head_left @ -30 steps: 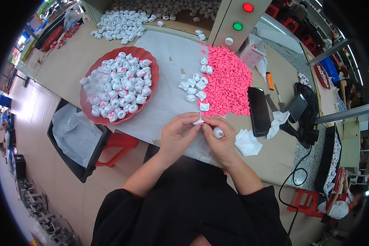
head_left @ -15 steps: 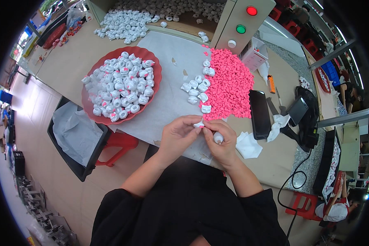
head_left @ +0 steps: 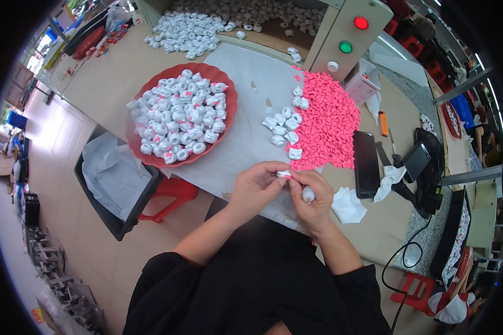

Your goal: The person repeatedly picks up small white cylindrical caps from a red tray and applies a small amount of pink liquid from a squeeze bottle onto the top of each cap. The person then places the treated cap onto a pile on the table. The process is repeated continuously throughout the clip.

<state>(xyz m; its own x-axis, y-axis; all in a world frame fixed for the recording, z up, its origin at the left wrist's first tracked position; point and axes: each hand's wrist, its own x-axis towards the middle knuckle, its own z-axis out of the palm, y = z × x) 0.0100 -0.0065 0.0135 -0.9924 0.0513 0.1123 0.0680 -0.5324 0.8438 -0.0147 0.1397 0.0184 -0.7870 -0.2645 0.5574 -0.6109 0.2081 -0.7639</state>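
Observation:
My left hand point(head_left: 254, 188) and my right hand point(head_left: 316, 207) meet at the table's near edge, both closed in a pinch on one small white piece point(head_left: 284, 174) with a bit of pink on it. A small white squeeze bottle point(head_left: 308, 194) is also tucked in my right hand, its narrow tip toward me. Just beyond my fingers spreads a heap of small pink pieces point(head_left: 327, 120). Several loose white pieces point(head_left: 285, 124) lie along its left side. To the left, a red scalloped dish point(head_left: 231, 114) is piled with white pieces showing pink bits.
More white pieces point(head_left: 187, 30) lie before a cabinet point(head_left: 349, 33) with red and green lights. On the right are a black phone point(head_left: 365, 164), white cloth point(head_left: 349, 205), an orange lighter point(head_left: 383, 124) and a cable point(head_left: 411, 245). A black tray point(head_left: 89, 184) sits on a red stool point(head_left: 173, 196).
The whole view has shifted slightly, so the scene sits farther right. Both hands keep their pinch on the white piece, and the bottle stays in my right hand.

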